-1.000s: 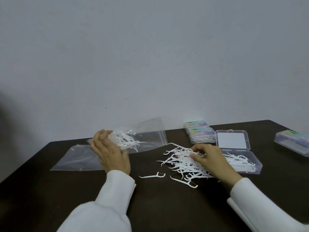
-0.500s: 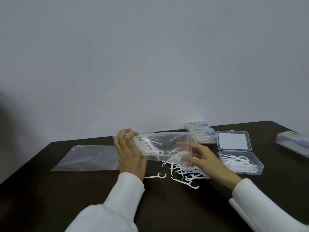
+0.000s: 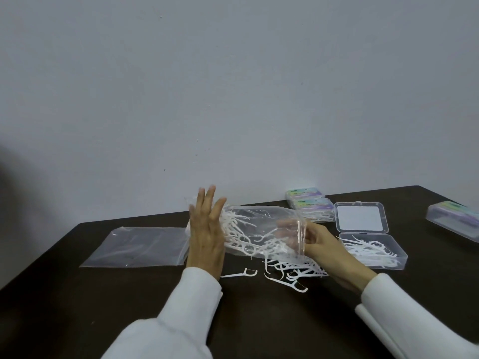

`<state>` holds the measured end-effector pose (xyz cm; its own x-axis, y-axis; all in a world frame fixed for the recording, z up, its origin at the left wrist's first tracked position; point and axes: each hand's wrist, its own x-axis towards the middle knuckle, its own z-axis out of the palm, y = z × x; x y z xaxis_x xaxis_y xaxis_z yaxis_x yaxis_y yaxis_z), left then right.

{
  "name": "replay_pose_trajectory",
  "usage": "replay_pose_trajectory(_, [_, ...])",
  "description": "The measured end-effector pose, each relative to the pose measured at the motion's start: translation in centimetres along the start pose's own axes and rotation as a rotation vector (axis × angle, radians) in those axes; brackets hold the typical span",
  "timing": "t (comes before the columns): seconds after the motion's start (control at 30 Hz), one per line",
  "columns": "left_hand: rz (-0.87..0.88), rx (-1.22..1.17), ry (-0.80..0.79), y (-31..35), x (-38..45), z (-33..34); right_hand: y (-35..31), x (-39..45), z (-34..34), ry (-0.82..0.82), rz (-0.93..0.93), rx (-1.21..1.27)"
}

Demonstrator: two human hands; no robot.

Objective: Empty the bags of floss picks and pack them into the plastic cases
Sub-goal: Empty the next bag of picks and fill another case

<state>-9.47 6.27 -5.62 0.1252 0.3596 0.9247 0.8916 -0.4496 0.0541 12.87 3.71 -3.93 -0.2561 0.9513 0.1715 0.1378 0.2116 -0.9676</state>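
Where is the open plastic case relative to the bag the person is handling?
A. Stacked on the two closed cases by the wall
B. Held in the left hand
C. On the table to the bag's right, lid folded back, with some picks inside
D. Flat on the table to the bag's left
C: the open case sits on the table right of the bag, its lid laid back and white floss picks in its tray.

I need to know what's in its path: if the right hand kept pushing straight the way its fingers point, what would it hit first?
The right hand points leftward into the mouth of the clear bag, so it would first meet the floss picks inside. Beyond them stands the left hand, held against the bag's far end. Depth is uncertain.
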Motion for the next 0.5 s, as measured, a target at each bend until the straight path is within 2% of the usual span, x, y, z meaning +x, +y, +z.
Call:
replay_pose_trajectory(0.13, [-0.066,0.125,0.064,0.4,-0.3,-0.6,0.0,0.0,0.0,0.012,-0.019,0.003])
replay_pose_trajectory(0.23, [-0.279,-0.054,-0.005,1.2,-0.2,-1.3,-0.2,0.0,0.0,0.009,-0.048,0.014])
replay_pose_trajectory(0.3, [-0.359,-0.129,-0.041,1.2,-0.1,-1.4,-0.1,0.1,-0.2,0.021,-0.054,0.026])
replay_pose_trajectory(0.5, [-0.258,-0.146,-0.041,1.2,0.1,-1.4,0.0,0.2,-0.6,0.08,-0.038,0.09])
